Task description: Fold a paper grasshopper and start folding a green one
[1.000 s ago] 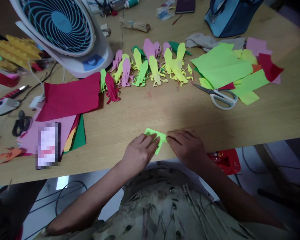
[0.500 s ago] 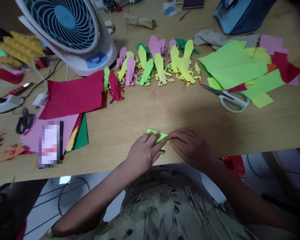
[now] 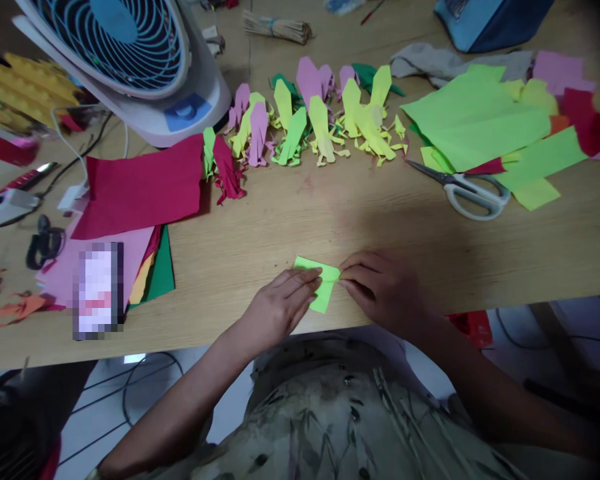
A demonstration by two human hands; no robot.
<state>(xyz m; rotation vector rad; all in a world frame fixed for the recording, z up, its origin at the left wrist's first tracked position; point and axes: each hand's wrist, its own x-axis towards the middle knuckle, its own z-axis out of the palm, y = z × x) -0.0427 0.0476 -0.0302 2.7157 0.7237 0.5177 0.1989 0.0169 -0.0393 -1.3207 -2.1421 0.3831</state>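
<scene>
A small piece of folded light green paper (image 3: 323,298) lies near the front edge of the table. My left hand (image 3: 275,303) covers its left part, with fingers pressed together and holding it down. Between the thumb and fingertips of my right hand (image 3: 380,287), the paper's right corner is pinched. A fold line runs along the strip between both hands. Part of the paper is hidden under my left fingers.
Several folded paper figures (image 3: 323,133) stand in a row behind. Scissors (image 3: 475,193) and coloured paper sheets (image 3: 480,123) lie right. A fan (image 3: 180,100), a red sheet (image 3: 145,190) and a phone (image 3: 99,290) are left. A blue bag (image 3: 495,23) is at the back.
My left fingers have drawn back left from the right corner and straightened, so more of the green paper shows. My right hand still pinches the corner. The view has shifted slightly.
</scene>
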